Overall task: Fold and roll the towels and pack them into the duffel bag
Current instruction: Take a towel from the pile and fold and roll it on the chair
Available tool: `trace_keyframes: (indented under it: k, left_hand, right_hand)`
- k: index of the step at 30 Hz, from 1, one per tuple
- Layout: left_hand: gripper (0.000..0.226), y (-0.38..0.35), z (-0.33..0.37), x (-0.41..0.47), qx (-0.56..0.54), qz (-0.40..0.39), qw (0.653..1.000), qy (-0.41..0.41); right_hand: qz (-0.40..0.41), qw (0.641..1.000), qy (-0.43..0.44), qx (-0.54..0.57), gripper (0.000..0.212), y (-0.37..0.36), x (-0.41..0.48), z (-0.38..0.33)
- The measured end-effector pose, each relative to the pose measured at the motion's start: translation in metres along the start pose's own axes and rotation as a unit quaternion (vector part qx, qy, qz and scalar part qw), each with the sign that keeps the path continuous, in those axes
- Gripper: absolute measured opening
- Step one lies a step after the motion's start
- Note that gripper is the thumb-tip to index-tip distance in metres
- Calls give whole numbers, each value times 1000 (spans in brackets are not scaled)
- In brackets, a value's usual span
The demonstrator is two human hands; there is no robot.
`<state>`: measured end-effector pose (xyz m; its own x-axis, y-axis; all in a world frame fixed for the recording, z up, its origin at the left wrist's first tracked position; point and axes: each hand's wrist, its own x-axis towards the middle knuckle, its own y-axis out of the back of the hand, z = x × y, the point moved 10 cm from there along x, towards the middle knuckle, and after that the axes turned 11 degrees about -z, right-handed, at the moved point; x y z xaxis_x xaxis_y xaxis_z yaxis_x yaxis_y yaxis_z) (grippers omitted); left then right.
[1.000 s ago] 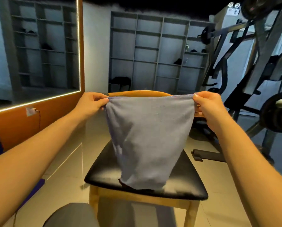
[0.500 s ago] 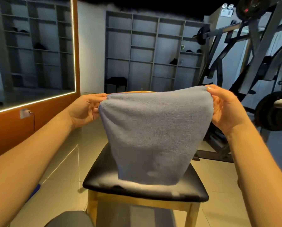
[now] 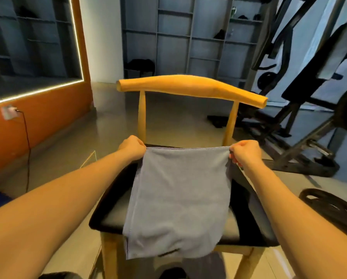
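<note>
A grey towel lies spread over the black seat of a wooden chair, its near end hanging over the seat's front edge. My left hand pinches the towel's far left corner. My right hand pinches the far right corner. Both corners sit low near the back of the seat, and the far edge is pulled straight between them. No duffel bag is in view.
The chair's curved wooden backrest rises behind the hands. A weight plate lies on the floor at the right, with a black gym machine behind it. Grey shelves line the far wall. An orange wall with a cable runs along the left.
Both hands have dropped from chest height down to the seat, and the towel that hung upright now lies flat across the seat. The view has tilted downward.
</note>
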<state>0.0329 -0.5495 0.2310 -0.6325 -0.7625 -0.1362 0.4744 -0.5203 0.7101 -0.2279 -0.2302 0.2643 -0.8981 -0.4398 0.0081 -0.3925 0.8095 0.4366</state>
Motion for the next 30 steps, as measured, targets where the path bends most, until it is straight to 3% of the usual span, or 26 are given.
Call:
trace_keyframes:
  k: [4,9,12,13,18,21,26,30]
  left_hand:
    - [16,-14,-10,42,12,9,1000,16]
    - [14,-29,-19,73,35,5,999,22]
    - [4,-28,-19,72,32,1,999,6]
    - [13,-26,-20,67,31,-5,999,7]
    - [30,-31,-39,22,48,-114,990,63]
    - [31,-38,-41,-4,89,-153,981,76]
    - [30,-42,-36,-19,123,-163,974,99]
    - [27,-37,-36,-25,81,-161,977,117]
  right_hand:
    - [3,999,-35,-2,21,-25,41,29]
    - [-2,994,-67,-86,18,-53,67,49]
    - [-17,990,-84,-114,13,-65,70,57]
    - [-30,988,-85,-127,10,-69,68,58]
    - [-38,984,-5,-176,19,-67,34,39]
    - [-51,973,28,-222,2,-67,8,30]
    - [-115,957,-23,-267,23,-67,-27,45]
    - [-155,949,-39,-272,26,-69,-47,54]
